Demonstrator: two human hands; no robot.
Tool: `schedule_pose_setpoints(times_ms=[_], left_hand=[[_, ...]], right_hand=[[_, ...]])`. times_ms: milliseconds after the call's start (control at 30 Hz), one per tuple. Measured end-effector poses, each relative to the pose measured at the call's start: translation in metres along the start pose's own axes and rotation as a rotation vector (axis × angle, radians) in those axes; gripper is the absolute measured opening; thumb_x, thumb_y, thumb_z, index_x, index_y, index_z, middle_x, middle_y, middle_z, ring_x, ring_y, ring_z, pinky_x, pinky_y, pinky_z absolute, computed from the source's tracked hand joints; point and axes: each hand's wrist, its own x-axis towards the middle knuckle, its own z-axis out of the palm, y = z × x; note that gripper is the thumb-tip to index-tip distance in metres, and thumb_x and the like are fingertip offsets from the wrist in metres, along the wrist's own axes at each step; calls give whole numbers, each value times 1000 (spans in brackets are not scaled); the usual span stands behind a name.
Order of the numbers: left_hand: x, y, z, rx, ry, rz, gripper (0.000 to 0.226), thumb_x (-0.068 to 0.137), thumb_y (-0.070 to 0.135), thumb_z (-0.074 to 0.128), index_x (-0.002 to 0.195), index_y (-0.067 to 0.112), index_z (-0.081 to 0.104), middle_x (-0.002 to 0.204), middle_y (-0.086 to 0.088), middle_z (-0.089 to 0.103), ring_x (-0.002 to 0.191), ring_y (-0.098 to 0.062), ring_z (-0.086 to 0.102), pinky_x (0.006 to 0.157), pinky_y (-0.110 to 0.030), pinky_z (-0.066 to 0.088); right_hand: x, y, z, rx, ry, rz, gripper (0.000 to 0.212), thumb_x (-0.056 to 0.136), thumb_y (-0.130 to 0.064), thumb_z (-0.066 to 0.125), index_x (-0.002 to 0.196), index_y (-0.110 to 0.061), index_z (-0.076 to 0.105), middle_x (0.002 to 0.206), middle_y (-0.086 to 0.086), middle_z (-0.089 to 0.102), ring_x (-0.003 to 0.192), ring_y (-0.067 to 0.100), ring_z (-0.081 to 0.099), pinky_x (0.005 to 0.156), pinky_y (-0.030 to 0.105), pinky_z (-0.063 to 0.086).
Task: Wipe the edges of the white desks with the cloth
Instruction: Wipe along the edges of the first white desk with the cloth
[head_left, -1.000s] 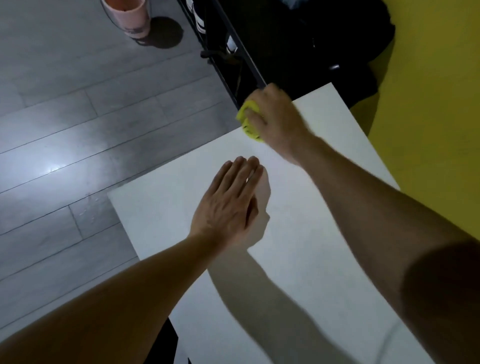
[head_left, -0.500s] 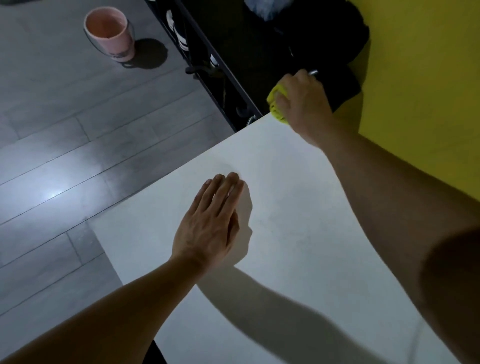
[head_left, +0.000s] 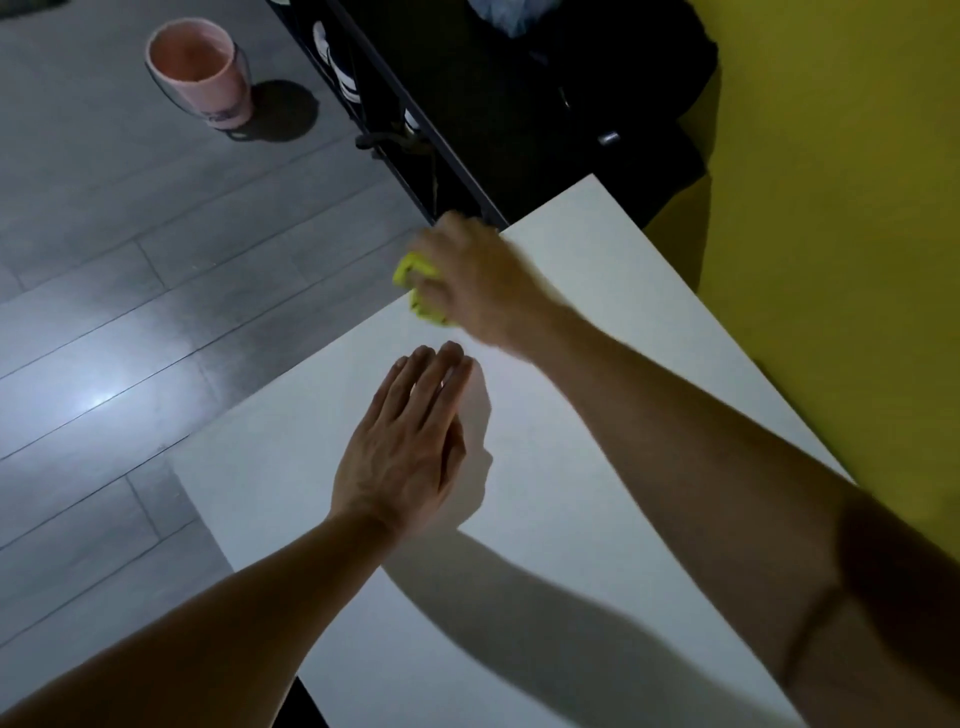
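At the desk's far edge, your right hand (head_left: 480, 278) gripped the yellow cloth (head_left: 418, 288) with curled fingers (blurred), pressing it on the white desk (head_left: 597, 415). Your left hand (head_left: 408, 449) lay flat on the top nearby, fingers straight and together.

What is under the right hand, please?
The right hand grips a yellow cloth at the edge of the white desk. Only part of the cloth shows; the rest, and the edge beneath it, are covered.
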Motion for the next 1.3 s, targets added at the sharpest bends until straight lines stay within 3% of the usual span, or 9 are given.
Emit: schedule_pose_setpoints(times_ms=[167,300,400,533,667,867,1000,1133,1300], left_hand=[[-1,1,2,-24,-10,-13,58,107,25,32,163,10,29,169,-10,28,157,-29,26,128,-46,26],[0,4,1,-6,3,-23,57,106,22,35,161,9,33,167,-12,33,155,-31,30,128,-46,27],[-1,7,-1,3,8,-24,56,103,20,40,157,6,38,163,-16,40,150,-36,37,124,-49,32],[16,16,-1,32,-33,-28,64,91,28,50,148,-1,46,154,-22,47,141,-41,46,120,-52,37],[57,44,3,2,-78,47,67,97,34,34,160,8,32,167,-16,32,155,-35,29,128,-50,22],[75,61,9,26,-71,0,65,104,37,27,165,15,21,172,-11,18,160,-31,13,129,-51,18],[76,60,12,30,-69,4,64,105,35,27,165,16,22,172,-10,20,160,-30,15,129,-51,19],[78,58,14,55,-82,1,65,105,36,29,166,18,18,173,-8,14,161,-27,10,131,-48,13],[77,58,12,65,-84,10,66,103,37,26,166,18,19,173,-7,16,161,-27,11,131,-46,10]], right_hand=[[0,95,-24,-167,214,409,37,101,-37,43,128,-11,50,131,18,48,116,34,50,94,42,41],[5,88,-9,-133,407,633,38,100,-35,50,133,-17,51,137,15,48,118,31,50,97,38,43],[-6,74,-3,-113,518,705,39,98,-35,55,133,-20,53,132,14,52,113,31,53,94,38,46],[-46,82,-8,-168,496,724,43,97,-38,50,137,-24,51,125,14,51,106,31,51,91,40,43],[-80,91,-14,-129,536,869,40,98,-44,44,130,-24,57,118,15,53,101,34,53,88,40,41],[-87,114,-30,208,309,746,48,98,-38,51,144,-25,44,136,14,43,116,33,48,88,34,39],[-46,119,-30,305,333,669,45,101,-40,49,143,-23,45,137,14,39,117,32,49,86,35,46],[-2,124,-31,253,285,675,41,102,-40,46,136,-17,47,133,17,42,112,33,52,80,32,42],[-24,124,-28,345,355,717,39,97,-38,52,130,-19,52,127,15,46,105,37,57,84,41,52]])
